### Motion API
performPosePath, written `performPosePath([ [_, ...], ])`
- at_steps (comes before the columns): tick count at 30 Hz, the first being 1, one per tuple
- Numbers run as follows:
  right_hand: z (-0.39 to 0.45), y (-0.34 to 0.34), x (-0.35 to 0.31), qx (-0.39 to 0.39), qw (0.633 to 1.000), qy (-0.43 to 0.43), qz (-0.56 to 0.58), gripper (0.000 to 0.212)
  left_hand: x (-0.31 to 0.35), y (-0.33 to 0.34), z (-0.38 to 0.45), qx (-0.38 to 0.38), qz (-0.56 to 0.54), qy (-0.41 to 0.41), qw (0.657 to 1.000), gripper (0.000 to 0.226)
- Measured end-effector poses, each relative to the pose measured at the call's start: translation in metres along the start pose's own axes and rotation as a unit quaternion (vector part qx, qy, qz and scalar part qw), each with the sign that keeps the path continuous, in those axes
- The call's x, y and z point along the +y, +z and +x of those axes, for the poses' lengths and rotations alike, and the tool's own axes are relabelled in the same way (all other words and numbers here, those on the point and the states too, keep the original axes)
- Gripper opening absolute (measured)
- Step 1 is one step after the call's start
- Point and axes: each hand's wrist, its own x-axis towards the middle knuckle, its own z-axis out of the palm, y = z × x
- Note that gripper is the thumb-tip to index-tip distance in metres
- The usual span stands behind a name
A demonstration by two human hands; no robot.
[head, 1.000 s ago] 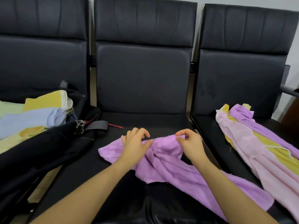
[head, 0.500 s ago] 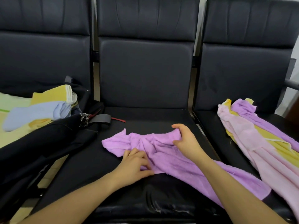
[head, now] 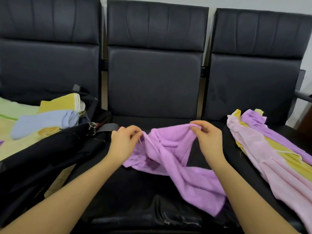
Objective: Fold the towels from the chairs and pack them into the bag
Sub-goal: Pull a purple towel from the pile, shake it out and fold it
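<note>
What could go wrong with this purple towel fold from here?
1. The purple towel is bunched and twisted between the left hand and right hand, so the fold may come out skewed.
2. Its tail drapes toward the seat's front edge and could slide off when lifted.
3. The loose pile on the right chair lies close; the tail might snag or drag it.

We appear to be in a waiting area or office lobby. Three joined black padded chairs fill our view: the left chair [head: 49, 65] at 10 o'clock, the middle chair [head: 154, 78] at 12 and the right chair [head: 255, 78] at 2. A plain pale wall [head: 253, 3] runs behind them, and a metal armrest [head: 303, 97] shows at 3 o'clock.
</note>
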Motion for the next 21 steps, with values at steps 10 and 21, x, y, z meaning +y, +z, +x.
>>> performPosePath([
  [10, 0.005, 0.001, -0.018, 0.105, 0.973, 0.089, 0.188, 0.030, 0.025, -0.035, 0.020, 0.150, -0.315, -0.200, 0.916, 0.014],
  [21, 0.003, 0.008, 0.006, -0.043, 0.995, 0.054, -0.070, 0.044, 0.014, -0.020, 0.022, 0.091, -0.304, -0.191, 0.929, 0.030],
])
